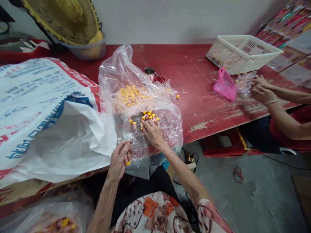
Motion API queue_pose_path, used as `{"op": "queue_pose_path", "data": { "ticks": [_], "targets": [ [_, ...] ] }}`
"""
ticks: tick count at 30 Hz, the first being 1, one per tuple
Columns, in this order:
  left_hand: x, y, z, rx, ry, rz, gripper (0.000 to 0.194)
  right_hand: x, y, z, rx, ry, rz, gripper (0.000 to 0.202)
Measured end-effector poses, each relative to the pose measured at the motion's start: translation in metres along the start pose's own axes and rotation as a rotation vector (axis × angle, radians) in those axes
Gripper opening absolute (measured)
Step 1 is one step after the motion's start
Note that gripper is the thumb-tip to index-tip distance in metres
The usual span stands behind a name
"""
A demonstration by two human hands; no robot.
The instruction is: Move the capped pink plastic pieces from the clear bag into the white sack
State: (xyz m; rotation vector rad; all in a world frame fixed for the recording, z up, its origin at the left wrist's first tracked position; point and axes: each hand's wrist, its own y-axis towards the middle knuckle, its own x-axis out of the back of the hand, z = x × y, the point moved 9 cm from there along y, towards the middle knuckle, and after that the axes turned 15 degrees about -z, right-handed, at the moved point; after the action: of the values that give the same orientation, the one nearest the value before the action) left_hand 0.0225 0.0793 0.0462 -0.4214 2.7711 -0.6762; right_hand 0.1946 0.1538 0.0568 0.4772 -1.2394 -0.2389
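My left hand (pixel 121 158) is closed near the table's front edge, with a small yellow-capped bottle (pixel 127 162) showing below its curled fingers. Over a loose group of the same small pink bottles with yellow caps (pixel 146 116) rests my right hand (pixel 153 131). Its fingers bend down onto the bottles; whether one is gripped, I cannot tell. Both hands are above a clear plastic bag (pixel 170 124) spread on the table. Further back inside the bag lies a larger heap of yellow-capped bottles (pixel 131 96).
A white woven sack (pixel 48 129) covers the left side. Behind the bag stand a metal cup (pixel 149 72) and red-handled scissors (pixel 159 78). To the right are a pink scoop-like basket (pixel 225 85), a white crate (pixel 245 55) and a co-worker's hands (pixel 263 90) at a small plastic bag (pixel 244 83).
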Motion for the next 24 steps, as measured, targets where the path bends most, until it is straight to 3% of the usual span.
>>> {"op": "queue_pose_path", "data": {
  "ticks": [6, 12, 17, 21, 24],
  "targets": [
    [0.007, 0.006, 0.003, 0.016, -0.009, -0.046, 0.054, -0.011, 0.006, 0.007, 0.088, 0.000, 0.010, 0.029],
    [0.008, 0.011, 0.006, 0.057, -0.049, -0.065, 0.051, 0.008, -0.003, -0.003, 0.040, 0.094, -0.150, 0.029],
    [0.008, 0.016, 0.007, 0.095, -0.073, -0.078, 0.047, 0.011, -0.018, -0.001, 0.031, 0.147, -0.071, 0.023],
    [0.010, 0.018, 0.002, 0.075, -0.091, -0.079, 0.045, 0.036, -0.016, -0.009, -0.172, 0.415, -0.088, 0.018],
    [0.011, 0.015, -0.001, 0.026, -0.019, -0.038, 0.046, 0.040, -0.027, 0.002, -0.283, 0.829, 0.068, 0.014]
  ]
}}
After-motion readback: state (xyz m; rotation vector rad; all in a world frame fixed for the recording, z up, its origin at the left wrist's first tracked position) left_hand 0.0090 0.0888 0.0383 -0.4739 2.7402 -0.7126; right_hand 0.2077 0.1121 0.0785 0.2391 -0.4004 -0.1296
